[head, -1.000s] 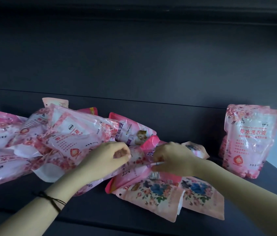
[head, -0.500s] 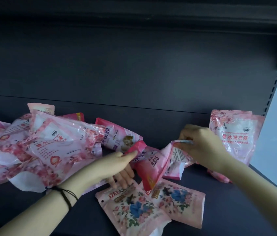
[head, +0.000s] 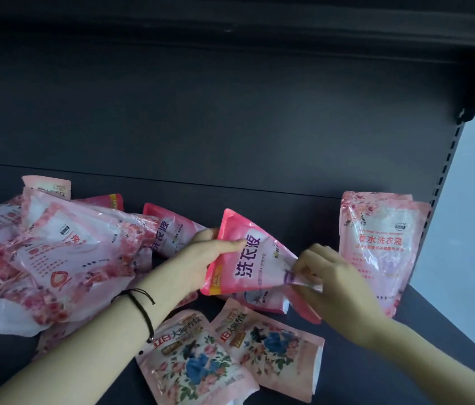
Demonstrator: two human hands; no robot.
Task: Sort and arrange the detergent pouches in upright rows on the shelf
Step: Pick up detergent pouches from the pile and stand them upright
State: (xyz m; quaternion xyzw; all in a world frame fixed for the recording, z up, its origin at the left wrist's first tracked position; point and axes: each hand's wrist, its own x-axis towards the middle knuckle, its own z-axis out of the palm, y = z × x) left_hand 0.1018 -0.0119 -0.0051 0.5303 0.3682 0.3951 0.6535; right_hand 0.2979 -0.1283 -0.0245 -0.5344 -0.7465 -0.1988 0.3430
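Observation:
A bright pink pouch (head: 252, 255) with purple lettering is lifted above the dark shelf (head: 356, 372), lying on its side. My left hand (head: 204, 258) grips its left end, thumb across the front. My right hand (head: 332, 283) pinches its narrow right end. Under it lies another pink pouch (head: 262, 301). Two flat floral pouches (head: 195, 363) (head: 271, 343) lie at the shelf front. Rose-patterned pouches (head: 379, 252) stand upright at the far right. A jumbled heap of rose-patterned pouches (head: 64, 252) fills the left.
The shelf's dark back panel (head: 230, 127) rises behind everything, with an upper shelf overhead. A slotted upright post (head: 446, 168) bounds the right side. A second bright pink pouch (head: 172, 232) leans behind the heap.
My right hand has drawn the bright pink pouch up out of the pile. My left hand, which lay open on the pouches, now grips its other end.

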